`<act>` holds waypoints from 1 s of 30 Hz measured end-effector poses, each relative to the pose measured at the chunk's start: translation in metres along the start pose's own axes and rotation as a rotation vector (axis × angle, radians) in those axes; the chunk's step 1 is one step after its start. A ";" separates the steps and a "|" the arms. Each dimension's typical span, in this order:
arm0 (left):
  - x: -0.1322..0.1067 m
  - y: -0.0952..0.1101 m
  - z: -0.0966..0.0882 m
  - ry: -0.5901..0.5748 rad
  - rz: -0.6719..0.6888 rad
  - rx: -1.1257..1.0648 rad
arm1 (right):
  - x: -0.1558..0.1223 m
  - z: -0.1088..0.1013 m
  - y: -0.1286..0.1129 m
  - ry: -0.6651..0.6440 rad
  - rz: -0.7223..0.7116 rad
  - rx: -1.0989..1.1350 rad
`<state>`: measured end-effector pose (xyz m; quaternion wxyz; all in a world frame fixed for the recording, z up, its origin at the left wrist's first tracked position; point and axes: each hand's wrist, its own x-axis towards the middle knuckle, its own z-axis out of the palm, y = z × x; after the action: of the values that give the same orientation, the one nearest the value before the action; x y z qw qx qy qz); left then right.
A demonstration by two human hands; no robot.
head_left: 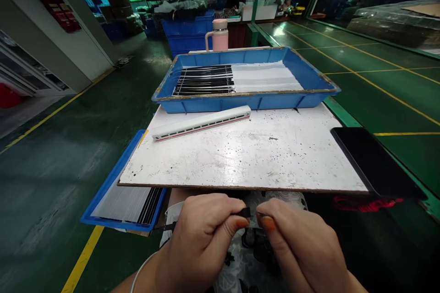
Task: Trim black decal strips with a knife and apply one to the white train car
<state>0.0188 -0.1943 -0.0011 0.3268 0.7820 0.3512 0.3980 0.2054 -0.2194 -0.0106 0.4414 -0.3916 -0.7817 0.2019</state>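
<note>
Close to my lap, my left hand point(206, 233) is closed in a pinch on a small black piece point(245, 212), whose end sticks out past the thumb and forefinger. My right hand point(304, 242) faces it, thumb and forefinger pressed together; a dark sliver shows there, too small to name. A narrow gap separates the two pinches. Beneath both hands lies a translucent plastic bag point(237, 270) with small black parts point(261, 242) on or in it. Beyond the table's front edge rests a white model train carriage body point(202, 123) with a red stripe and dark windows, untouched.
A blue tray point(240, 103) of white and black strips stands across the white table point(233, 165). Behind it is a pink mug point(220, 39). A dark phone-like slab point(371, 160) lies at the right edge. Lower left, another blue tray point(106, 183) holds similar strips. People sit far back.
</note>
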 end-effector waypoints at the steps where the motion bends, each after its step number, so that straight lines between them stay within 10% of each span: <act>1: 0.000 0.000 0.000 0.005 0.005 0.006 | 0.000 0.002 0.000 0.000 -0.011 0.013; 19: 0.003 0.003 -0.002 -0.017 -0.098 -0.183 | -0.003 0.013 0.025 -0.138 0.276 -0.130; 30: 0.002 0.002 -0.007 0.062 -0.330 -0.559 | 0.010 0.002 0.008 -0.073 0.025 -0.096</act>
<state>0.0143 -0.1918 0.0045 0.5781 0.5819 0.3600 0.4445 0.2040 -0.2065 -0.0113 0.3906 -0.4145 -0.8012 0.1838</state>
